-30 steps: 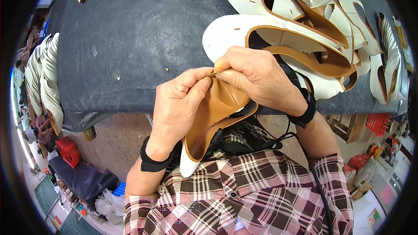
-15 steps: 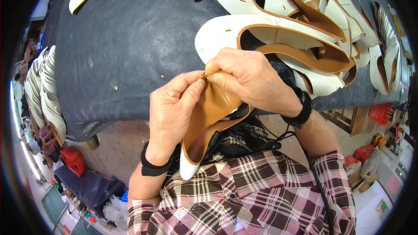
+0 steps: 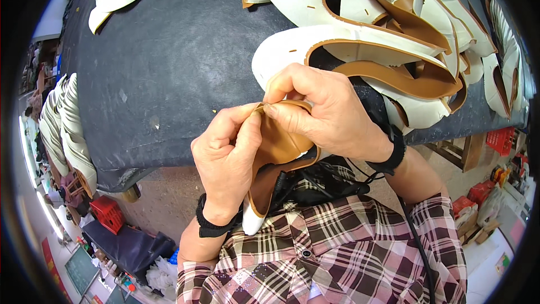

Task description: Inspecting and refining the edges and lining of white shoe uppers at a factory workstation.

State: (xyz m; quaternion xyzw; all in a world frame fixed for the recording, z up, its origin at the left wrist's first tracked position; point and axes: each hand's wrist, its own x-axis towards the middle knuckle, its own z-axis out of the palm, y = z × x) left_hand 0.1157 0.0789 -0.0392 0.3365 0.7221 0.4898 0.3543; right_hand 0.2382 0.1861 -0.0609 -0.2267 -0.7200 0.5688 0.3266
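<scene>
Tan-lined shoe upper (image 3: 278, 143), edge pinched in both hands (image 3: 225, 160) (image 3: 332, 115), hanging between them.

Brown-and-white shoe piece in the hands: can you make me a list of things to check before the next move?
1. Left hand pinches the shoe piece at its edge: ok.
2. Right hand pinches that edge too, close beside the left: ok.
3. Black wristbands on both wrists: ok.
4. Shoe piece apart from the black cords: cannot tell; they look close.
5. Right hand apart from the nearest white upper on the table: cannot tell; they overlap in view.
</scene>
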